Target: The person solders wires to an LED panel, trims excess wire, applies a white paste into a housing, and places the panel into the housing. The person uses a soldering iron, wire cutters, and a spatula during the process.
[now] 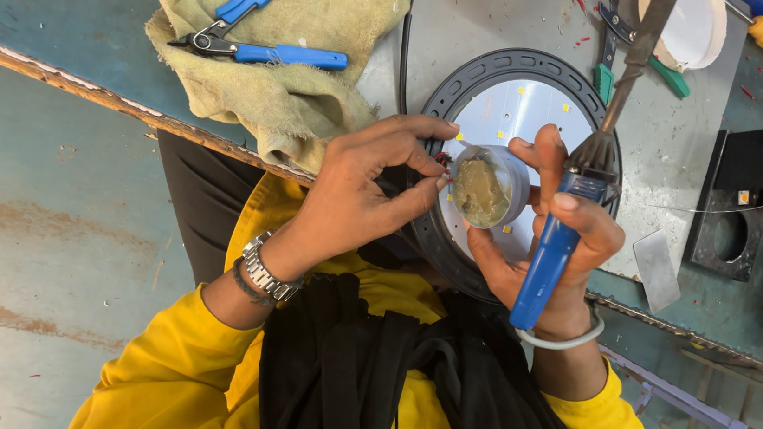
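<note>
Holding a small round tub [488,189] of lumpy brown paste and a blue-handled soldering iron [558,241] in the right hand [553,250]. Pinching thin wire ends [444,160] with the left hand [367,185], over a flat round lamp plate [504,105].

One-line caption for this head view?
Right hand holds blue soldering iron and paste tub; left hand pinches beside it.

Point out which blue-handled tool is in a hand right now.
The soldering iron, gripped in the right hand beside the small tub of paste. The other blue-handled tool, the cutters, lies untouched on the cloth at the upper left.
</note>
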A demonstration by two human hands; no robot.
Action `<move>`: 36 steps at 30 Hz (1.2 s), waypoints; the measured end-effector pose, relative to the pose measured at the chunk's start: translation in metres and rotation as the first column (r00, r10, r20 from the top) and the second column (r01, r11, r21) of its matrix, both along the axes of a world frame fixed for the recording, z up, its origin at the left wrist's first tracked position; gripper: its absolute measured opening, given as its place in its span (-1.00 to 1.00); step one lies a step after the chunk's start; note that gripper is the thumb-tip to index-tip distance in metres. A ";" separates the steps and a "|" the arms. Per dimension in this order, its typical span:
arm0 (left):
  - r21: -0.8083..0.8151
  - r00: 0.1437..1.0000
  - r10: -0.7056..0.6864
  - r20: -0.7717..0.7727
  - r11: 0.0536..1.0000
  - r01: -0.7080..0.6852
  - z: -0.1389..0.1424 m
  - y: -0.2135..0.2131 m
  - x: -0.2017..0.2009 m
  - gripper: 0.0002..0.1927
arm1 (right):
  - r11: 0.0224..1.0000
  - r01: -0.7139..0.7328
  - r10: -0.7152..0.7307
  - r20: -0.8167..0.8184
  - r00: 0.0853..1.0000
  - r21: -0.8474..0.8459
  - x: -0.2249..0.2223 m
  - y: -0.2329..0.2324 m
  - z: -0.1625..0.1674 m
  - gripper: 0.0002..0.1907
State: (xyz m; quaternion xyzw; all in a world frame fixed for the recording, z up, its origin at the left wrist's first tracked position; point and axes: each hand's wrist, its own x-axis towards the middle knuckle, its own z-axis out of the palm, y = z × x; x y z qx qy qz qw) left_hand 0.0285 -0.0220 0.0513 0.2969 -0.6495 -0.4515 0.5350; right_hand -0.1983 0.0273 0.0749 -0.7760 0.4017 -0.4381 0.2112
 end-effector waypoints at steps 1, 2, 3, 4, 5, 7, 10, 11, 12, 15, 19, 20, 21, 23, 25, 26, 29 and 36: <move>0.001 1.000 0.000 -0.001 1.000 0.000 0.000 0.000 0.000 -0.88 | 1.000 -0.002 0.002 0.000 1.000 -0.002 0.001 -0.001 -0.001 -0.11; 0.002 1.000 0.001 -0.001 1.000 -0.001 0.000 0.000 0.000 -0.88 | 1.000 -0.004 0.004 0.000 1.000 -0.004 0.001 -0.001 -0.001 -0.10; 0.003 1.000 0.001 -0.002 1.000 -0.001 0.000 0.000 0.000 -0.88 | 1.000 -0.004 0.004 -0.002 1.000 -0.003 0.002 -0.001 0.000 -0.10; 0.004 1.000 0.003 0.002 1.000 -0.003 0.000 0.000 0.000 -0.88 | 1.000 -0.005 0.005 -0.003 1.000 -0.001 0.002 -0.002 0.000 -0.11; 0.005 1.000 0.004 0.005 1.000 -0.004 0.000 0.000 0.000 -0.88 | 1.000 -0.006 0.006 -0.005 1.000 0.001 0.002 -0.002 0.000 -0.11; 0.006 1.000 0.011 0.006 1.000 -0.011 0.000 0.000 0.000 -0.89 | 1.000 -0.004 0.004 -0.010 1.000 -0.002 0.003 -0.002 0.002 -0.11; 0.001 1.000 0.017 -0.003 1.000 -0.017 0.000 0.001 -0.002 -0.89 | 1.000 0.019 -0.019 -0.020 1.000 0.001 0.000 -0.001 0.004 -0.10; 0.001 1.000 0.014 -0.007 1.000 -0.014 0.000 0.001 -0.002 -0.89 | 1.000 0.030 -0.030 -0.024 0.999 0.004 -0.002 -0.001 0.005 -0.09; 0.000 1.000 0.012 -0.012 1.000 -0.012 0.000 0.001 -0.002 -0.89 | 0.999 0.037 -0.037 -0.023 0.999 -0.013 -0.005 -0.001 0.006 -0.08; 0.011 1.000 0.004 -0.021 1.000 -0.004 -0.002 0.001 -0.003 -0.90 | 0.993 0.092 -0.092 0.005 0.996 -0.069 -0.024 -0.002 0.007 -0.03; 0.022 1.000 0.007 -0.028 1.000 -0.007 -0.005 0.002 -0.004 -0.90 | 0.962 0.229 -0.232 -0.007 0.973 -0.148 -0.078 -0.005 0.014 0.01; 0.020 1.000 0.009 -0.029 1.000 -0.008 -0.005 0.002 -0.004 -0.90 | 0.953 0.264 -0.270 -0.019 0.963 -0.145 -0.092 -0.006 0.014 0.00; 0.019 1.000 0.009 -0.029 1.000 -0.009 -0.005 0.003 -0.004 -0.90 | 0.944 0.299 -0.306 -0.031 0.951 -0.141 -0.106 -0.007 0.013 0.00; 0.019 1.000 0.021 -0.018 1.000 -0.021 -0.006 0.002 -0.005 -0.90 | 0.923 0.370 -0.376 -0.043 0.926 -0.109 -0.129 -0.011 0.006 0.02; 0.028 1.000 0.016 -0.010 0.999 -0.016 -0.006 0.001 -0.005 -0.91 | 0.907 0.405 -0.415 -0.084 0.906 -0.118 -0.147 -0.016 -0.001 0.04; 0.036 1.000 0.004 -0.007 0.999 -0.004 -0.006 0.000 -0.004 -0.91 | 0.900 0.419 -0.430 -0.092 0.898 -0.117 -0.152 -0.017 -0.007 0.04; 0.131 0.999 -0.051 0.009 0.990 0.049 -0.005 -0.003 0.000 -0.92 | 0.890 0.449 -0.455 -0.081 0.887 -0.082 -0.160 -0.019 -0.022 0.03; 0.130 0.982 -0.186 -0.022 0.974 0.187 -0.003 -0.015 0.009 -0.94 | 0.912 0.409 -0.410 -0.053 0.911 -0.028 -0.164 -0.021 -0.033 0.00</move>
